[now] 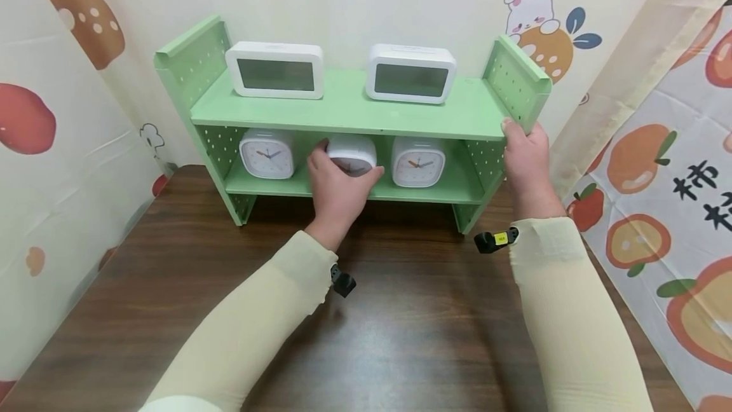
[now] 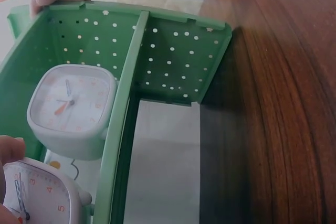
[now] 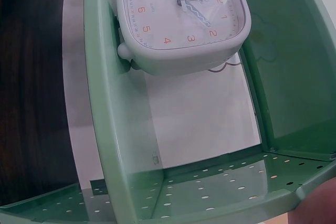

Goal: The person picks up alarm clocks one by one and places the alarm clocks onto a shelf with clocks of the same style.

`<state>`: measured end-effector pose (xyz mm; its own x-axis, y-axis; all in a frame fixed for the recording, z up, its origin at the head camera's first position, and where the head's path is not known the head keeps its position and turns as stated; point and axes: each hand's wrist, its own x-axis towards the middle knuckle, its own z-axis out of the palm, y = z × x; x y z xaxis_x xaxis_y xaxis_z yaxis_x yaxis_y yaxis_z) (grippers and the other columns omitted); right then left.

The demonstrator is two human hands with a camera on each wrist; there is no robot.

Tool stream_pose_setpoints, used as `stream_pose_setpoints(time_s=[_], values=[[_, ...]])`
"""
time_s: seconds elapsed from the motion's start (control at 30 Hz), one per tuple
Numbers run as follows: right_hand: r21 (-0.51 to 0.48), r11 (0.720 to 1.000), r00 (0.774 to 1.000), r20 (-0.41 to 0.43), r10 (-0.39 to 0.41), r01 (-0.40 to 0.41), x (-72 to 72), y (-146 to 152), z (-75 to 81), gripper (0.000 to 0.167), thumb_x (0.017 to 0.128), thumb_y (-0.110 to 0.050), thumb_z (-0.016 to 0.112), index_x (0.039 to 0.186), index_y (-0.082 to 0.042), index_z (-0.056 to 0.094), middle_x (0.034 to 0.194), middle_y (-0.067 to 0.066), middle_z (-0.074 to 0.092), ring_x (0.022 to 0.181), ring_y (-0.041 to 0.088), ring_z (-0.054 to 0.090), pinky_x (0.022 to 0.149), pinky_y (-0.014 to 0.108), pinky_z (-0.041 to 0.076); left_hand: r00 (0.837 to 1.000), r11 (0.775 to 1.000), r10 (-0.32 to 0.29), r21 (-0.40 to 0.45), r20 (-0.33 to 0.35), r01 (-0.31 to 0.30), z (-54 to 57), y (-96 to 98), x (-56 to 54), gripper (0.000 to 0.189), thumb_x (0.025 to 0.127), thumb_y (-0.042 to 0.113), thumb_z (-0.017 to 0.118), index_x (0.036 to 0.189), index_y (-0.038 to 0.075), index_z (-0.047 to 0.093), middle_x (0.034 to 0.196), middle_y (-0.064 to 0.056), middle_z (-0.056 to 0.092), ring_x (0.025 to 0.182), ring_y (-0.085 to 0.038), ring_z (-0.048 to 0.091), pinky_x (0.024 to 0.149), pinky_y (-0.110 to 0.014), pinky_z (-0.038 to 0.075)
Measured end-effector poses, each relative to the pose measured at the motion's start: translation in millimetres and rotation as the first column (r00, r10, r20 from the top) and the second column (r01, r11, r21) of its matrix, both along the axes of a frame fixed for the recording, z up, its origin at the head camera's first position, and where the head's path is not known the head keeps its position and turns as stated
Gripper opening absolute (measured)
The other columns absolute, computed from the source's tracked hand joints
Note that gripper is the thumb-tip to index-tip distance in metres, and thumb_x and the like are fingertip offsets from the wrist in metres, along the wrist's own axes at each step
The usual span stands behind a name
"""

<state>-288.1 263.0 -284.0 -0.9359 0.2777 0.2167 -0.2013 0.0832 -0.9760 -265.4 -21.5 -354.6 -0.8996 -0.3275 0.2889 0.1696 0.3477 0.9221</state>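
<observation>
My left hand (image 1: 338, 194) holds the middle white alarm clock (image 1: 351, 144) on the lower level of a green shelf (image 1: 343, 112), thumb on one side and fingers on the other. That clock tips forward, showing much of its top in the head view. In the left wrist view, part of its dial (image 2: 39, 195) shows beside my fingertips. At the shelf's right end, my right hand (image 1: 527, 161) grips the perforated side panel (image 1: 517, 81). Similar square clocks stand on either side, one left (image 1: 267, 154) and one right (image 1: 419, 163); the right one's dial (image 3: 181, 11) fills the upper right wrist view.
Two white digital clocks, one left (image 1: 277, 70) and one right (image 1: 410, 74), stand on the upper level with dark screens. The shelf stands on a dark wooden table (image 1: 400, 323), close to a wall (image 1: 354, 5). Fruit-printed cloth (image 1: 657, 208) hangs along the right side.
</observation>
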Motion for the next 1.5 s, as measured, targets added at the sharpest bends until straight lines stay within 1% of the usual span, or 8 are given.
stream_pose_setpoints(time_s=[0.2, 0.4, 0.6, 0.7, 0.97, 1.2, 1.37, 1.5], values=[[-0.013, 1.000, 1.000, 0.007, 0.010, -0.010, -0.4, 0.6, -0.1, 0.049, 0.107, -0.032, 0.051, 0.151, -0.012, 0.049, 0.146, 0.010, 0.055, 0.131, 0.019, 0.052, 0.115, 0.032, 0.036, 1.000, 1.000, 0.023, -0.016, -0.019, -0.023, -0.8, 0.8, -7.5, 0.111, 0.072, 0.041, 0.094, 0.154, 0.006, 0.028, 0.145, -0.012, 0.040, 0.125, -0.027, 0.046, 0.101, -0.036, 0.045], [0.010, 1.000, 1.000, 0.003, 0.009, -0.009, -0.1, 0.4, 0.2, 0.049, 0.107, -0.033, 0.051, 0.151, -0.013, 0.050, 0.145, 0.010, 0.055, 0.130, 0.019, 0.052, 0.115, 0.034, 0.036, 0.999, 0.999, 0.039, -0.022, -0.031, -0.040, -0.3, 0.7, -15.0, 0.111, 0.071, 0.039, 0.093, 0.154, 0.004, 0.028, 0.146, -0.014, 0.041, 0.127, -0.027, 0.046, 0.105, -0.037, 0.043], [-0.002, 1.000, 1.000, 0.007, -0.008, 0.008, -1.0, 1.5, 0.1, 0.049, 0.106, -0.033, 0.051, 0.152, -0.014, 0.049, 0.147, 0.008, 0.054, 0.131, 0.018, 0.051, 0.116, 0.032, 0.035, 0.998, 0.998, 0.027, -0.048, -0.062, -0.030, 0.2, -0.6, -21.8, 0.109, 0.071, 0.038, 0.093, 0.153, 0.003, 0.031, 0.144, -0.013, 0.044, 0.126, -0.026, 0.048, 0.105, -0.038, 0.043], [-0.008, 1.000, 1.000, -0.002, -0.011, 0.011, -0.9, 1.9, -0.5, 0.049, 0.106, -0.031, 0.051, 0.151, -0.013, 0.050, 0.146, 0.009, 0.055, 0.131, 0.018, 0.051, 0.115, 0.030, 0.035, 0.998, 0.998, 0.018, -0.064, -0.060, -0.022, -0.2, -2.1, -24.5, 0.109, 0.072, 0.039, 0.094, 0.153, 0.003, 0.030, 0.143, -0.013, 0.044, 0.126, -0.026, 0.048, 0.104, -0.038, 0.044], [0.020, 1.000, 1.000, -0.004, -0.008, 0.009, -0.1, 1.2, -1.5, 0.050, 0.107, -0.033, 0.050, 0.151, -0.011, 0.050, 0.144, 0.010, 0.056, 0.127, 0.017, 0.054, 0.113, 0.031, 0.038, 1.000, 0.998, 0.010, -0.064, -0.023, -0.011, -0.2, -4.6, -24.9, 0.111, 0.073, 0.042, 0.093, 0.155, 0.005, 0.028, 0.143, -0.012, 0.042, 0.127, -0.026, 0.047, 0.105, -0.038, 0.044], [0.013, 1.000, 1.000, -0.029, -0.012, 0.013, 0.0, -0.4, -1.5, 0.048, 0.106, -0.030, 0.050, 0.149, -0.009, 0.051, 0.139, 0.010, 0.058, 0.123, 0.017, 0.055, 0.111, 0.031, 0.040, 1.000, 0.998, 0.029, -0.060, -0.004, -0.029, 0.7, -5.5, -25.5, 0.112, 0.072, 0.042, 0.093, 0.155, 0.004, 0.028, 0.143, -0.013, 0.043, 0.126, -0.027, 0.048, 0.105, -0.039, 0.044], [0.000, 1.000, 0.999, -0.035, -0.011, 0.011, -0.4, -0.5, -1.9, 0.047, 0.106, -0.029, 0.051, 0.148, -0.008, 0.052, 0.136, 0.009, 0.059, 0.121, 0.016, 0.056, 0.110, 0.031, 0.041, 1.000, 0.997, 0.030, -0.064, 0.008, -0.030, 1.1, -5.4, -26.5, 0.113, 0.072, 0.044, 0.093, 0.155, 0.005, 0.027, 0.145, -0.013, 0.041, 0.127, -0.027, 0.047, 0.106, -0.039, 0.043], [-0.001, 1.000, 0.999, -0.035, -0.012, 0.012, -0.9, -0.4, -1.9, 0.047, 0.106, -0.029, 0.051, 0.148, -0.008, 0.052, 0.136, 0.010, 0.059, 0.121, 0.016, 0.056, 0.110, 0.031, 0.041, 0.999, 0.998, 0.032, -0.063, 0.009, -0.032, 1.1, -5.0, -27.3, 0.113, 0.072, 0.044, 0.093, 0.156, 0.005, 0.027, 0.145, -0.013, 0.041, 0.127, -0.027, 0.047, 0.106, -0.039, 0.043]])
